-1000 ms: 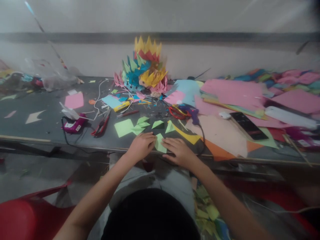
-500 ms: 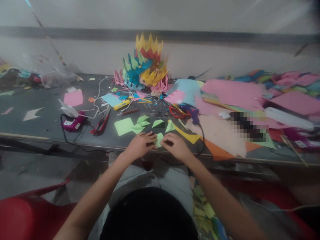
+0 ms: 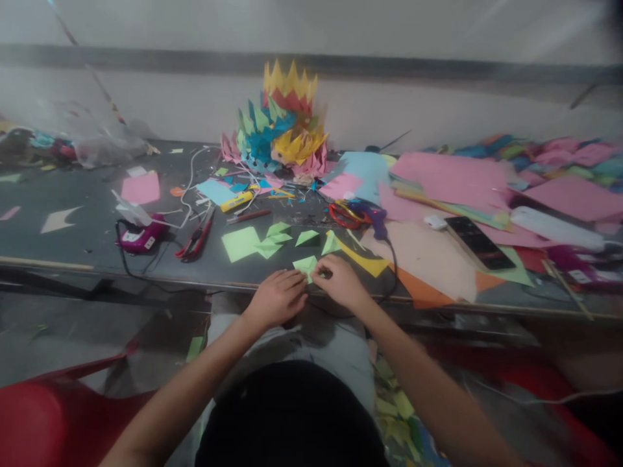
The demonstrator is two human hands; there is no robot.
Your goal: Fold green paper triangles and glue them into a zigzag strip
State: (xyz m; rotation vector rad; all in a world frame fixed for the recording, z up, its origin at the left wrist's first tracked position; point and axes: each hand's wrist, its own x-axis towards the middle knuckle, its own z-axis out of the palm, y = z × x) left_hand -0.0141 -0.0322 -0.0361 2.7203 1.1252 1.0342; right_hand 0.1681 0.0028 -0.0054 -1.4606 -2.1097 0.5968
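Note:
A small folded green paper piece lies at the table's front edge, between my two hands. Closed fingers of my left hand meet its lower left side, with the thumb hidden beneath. My right hand pinches its right side between thumb and bent forefinger. Just beyond are a flat green paper square, a folded green triangle and another standing folded piece. Two overlapping green folded papers lie beside the square.
A layered paper model stands against the wall. To the left are red-handled pliers and a purple power strip. On the right lie a glue gun, red-handled scissors, a phone and large pink sheets.
My left hand has slid down and slightly back toward the table edge, uncovering more of the green paper. The right hand has shifted slightly up, still at the paper's right side.

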